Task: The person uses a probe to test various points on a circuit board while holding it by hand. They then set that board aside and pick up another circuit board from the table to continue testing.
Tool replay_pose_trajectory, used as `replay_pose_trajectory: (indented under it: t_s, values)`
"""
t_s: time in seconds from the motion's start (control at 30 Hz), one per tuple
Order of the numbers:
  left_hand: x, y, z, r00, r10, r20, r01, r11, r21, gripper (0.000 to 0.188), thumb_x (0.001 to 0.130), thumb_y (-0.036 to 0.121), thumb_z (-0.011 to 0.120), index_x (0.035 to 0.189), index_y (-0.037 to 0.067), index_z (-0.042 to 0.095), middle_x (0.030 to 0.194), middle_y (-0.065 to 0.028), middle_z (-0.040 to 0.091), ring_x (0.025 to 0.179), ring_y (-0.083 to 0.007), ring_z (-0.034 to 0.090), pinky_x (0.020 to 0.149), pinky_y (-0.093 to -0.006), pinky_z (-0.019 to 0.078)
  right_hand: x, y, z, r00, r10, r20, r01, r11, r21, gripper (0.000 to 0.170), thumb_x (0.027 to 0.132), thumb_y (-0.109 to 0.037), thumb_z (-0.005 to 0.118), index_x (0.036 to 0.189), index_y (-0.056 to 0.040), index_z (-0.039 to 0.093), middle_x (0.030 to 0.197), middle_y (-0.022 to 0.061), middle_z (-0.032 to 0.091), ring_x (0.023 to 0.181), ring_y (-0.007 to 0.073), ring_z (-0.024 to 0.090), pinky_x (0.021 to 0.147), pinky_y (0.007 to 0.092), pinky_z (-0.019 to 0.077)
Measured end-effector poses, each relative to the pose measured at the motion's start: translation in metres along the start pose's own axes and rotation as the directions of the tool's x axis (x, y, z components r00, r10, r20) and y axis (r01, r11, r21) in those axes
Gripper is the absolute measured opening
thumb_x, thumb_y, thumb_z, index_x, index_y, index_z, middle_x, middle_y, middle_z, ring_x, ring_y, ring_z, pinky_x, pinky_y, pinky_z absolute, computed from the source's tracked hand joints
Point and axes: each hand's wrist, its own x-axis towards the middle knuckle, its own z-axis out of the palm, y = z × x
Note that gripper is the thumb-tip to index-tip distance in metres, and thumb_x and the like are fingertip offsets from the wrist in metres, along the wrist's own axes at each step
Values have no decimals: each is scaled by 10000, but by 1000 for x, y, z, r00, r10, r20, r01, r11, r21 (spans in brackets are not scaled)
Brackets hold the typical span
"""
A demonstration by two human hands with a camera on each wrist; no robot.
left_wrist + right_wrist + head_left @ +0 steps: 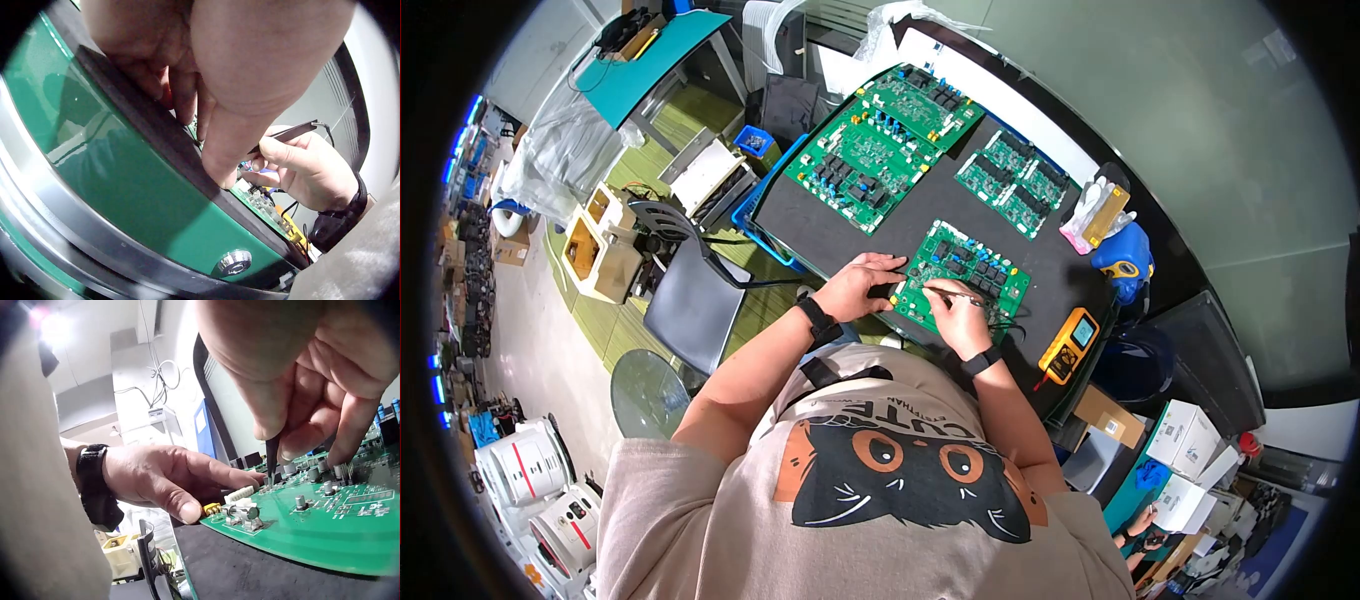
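Observation:
A green circuit board [975,262] lies on the dark mat near the table's front edge. My right hand [960,325] is over it, pinching a slim black tweezer-shaped probe [290,133] with a thin wire at its back end. In the right wrist view, the dark tip of the probe [272,456] points down among small parts near a glass fuse [240,511] on the board [337,544]. My left hand [858,288] rests at the board's left corner, fingers fairly straight, the thumb next to a yellow connector [212,509].
Larger green boards [870,150] lie at the back left, and smaller ones [1013,183] at the back right. An orange multimeter [1068,345] sits to the right, near a blue-and-yellow device [1123,262]. A chair [695,300] stands left of the table. Another person's hands [1142,525] show at lower right.

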Motion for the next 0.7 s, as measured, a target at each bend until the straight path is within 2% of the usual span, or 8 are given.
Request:
replay_pose_trajectory:
  t_s: [0.07,0.13,0.37,0.7]
  values:
    - [0,0,0,1000,-1,2,1,1000,4,664,643,101,871,1278,77,680,1465,-120,550,1327,-310,492,1128,-411,385,0,-1,-1,998,58,14,-58,998,28,127,905,-84,692,983,13,720,965,152,734,865,260,713,771,347,554]
    - [0,0,0,1000,-1,3,1,1000,8,665,643,100,871,1279,77,679,1465,-119,550,1327,-310,492,1128,-411,385,0,-5,-2,1000,24,9,-24,1000,-5,96,897,-87,691,956,-11,703,949,146,723,894,321,689,798,385,539]
    - [0,-1,1,1000,-3,4,3,1000,11,676,637,102,873,1284,82,678,1463,-116,552,1327,-308,491,1130,-410,385,0,-6,-1,1000,-14,14,15,999,-46,97,901,-93,688,955,-14,703,937,140,722,888,324,684,796,385,537]
    - [0,-1,0,1000,1,3,-1,1000,1,675,639,99,871,1285,77,677,1471,-119,545,1329,-314,488,1132,-413,388,-1,-5,0,1000,8,0,-8,1000,5,90,901,-85,684,946,-9,705,936,138,722,886,321,684,794,383,536]
